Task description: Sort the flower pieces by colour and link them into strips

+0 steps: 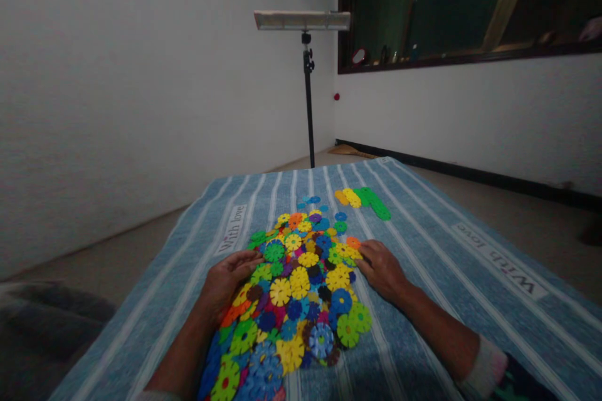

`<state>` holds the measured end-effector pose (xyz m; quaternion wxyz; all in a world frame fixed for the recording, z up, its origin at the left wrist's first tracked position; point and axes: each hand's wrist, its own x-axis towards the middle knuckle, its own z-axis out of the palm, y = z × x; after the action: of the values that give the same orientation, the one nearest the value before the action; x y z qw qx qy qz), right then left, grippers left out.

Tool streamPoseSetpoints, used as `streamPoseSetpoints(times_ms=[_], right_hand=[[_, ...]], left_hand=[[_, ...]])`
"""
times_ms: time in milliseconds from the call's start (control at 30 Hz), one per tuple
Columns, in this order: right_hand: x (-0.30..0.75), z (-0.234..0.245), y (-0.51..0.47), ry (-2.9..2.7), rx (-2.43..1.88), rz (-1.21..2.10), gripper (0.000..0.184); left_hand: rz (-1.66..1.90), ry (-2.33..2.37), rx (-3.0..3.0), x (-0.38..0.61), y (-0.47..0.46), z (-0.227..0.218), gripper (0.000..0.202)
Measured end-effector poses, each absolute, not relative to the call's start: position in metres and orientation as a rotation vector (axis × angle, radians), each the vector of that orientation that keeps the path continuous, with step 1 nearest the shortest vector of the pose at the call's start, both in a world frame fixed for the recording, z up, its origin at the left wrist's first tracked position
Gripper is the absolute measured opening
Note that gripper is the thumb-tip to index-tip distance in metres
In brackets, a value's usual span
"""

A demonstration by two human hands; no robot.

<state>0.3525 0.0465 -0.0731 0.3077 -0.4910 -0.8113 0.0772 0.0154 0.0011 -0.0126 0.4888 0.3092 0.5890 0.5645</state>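
Nearest, head view: pile of coloured notched discs [281, 292], heaped between both hands on striped, cloth-covered surface [423, 244]. Left hand [229, 277] at left edge, fingers curled; grip unclear. Right hand [383, 268] opposite, fingers at orange disc [352, 242]; cannot tell whether grasping. Green row [376, 203] beyond.

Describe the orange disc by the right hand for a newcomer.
On the blue striped cloth is a disc heap. At its right edge, by the right hand, is the orange disc, its colour unlike the yellow discs below or green disc above.
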Motion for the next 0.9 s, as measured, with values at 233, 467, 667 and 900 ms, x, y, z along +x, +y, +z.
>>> streamPoseSetpoints(times_ms=[233, 467, 667, 900], right_hand=[[0.3508, -0.0725, 0.0494, -2.187, -1.351, 0.195, 0.011], [0.3497, -0.0671, 0.0501, -2.239, -1.360, 0.174, 0.015], [0.3479, -0.0730, 0.0508, -2.245, -1.284, 0.060, 0.009], [0.3467, -0.0760, 0.0479, -2.262, -1.146, -0.099, 0.017]], left_hand=[[1.356, 1.459, 0.744, 0.0184, -0.0002, -0.0074, 0.028], [1.357, 1.481, 0.740, 0.0205, -0.0005, -0.0037, 0.028], [1.353, 1.495, 0.757, 0.0178, 0.0003, -0.0063, 0.031], [1.347, 1.498, 0.727, 0.0198, 0.0002, -0.0038, 0.034]])
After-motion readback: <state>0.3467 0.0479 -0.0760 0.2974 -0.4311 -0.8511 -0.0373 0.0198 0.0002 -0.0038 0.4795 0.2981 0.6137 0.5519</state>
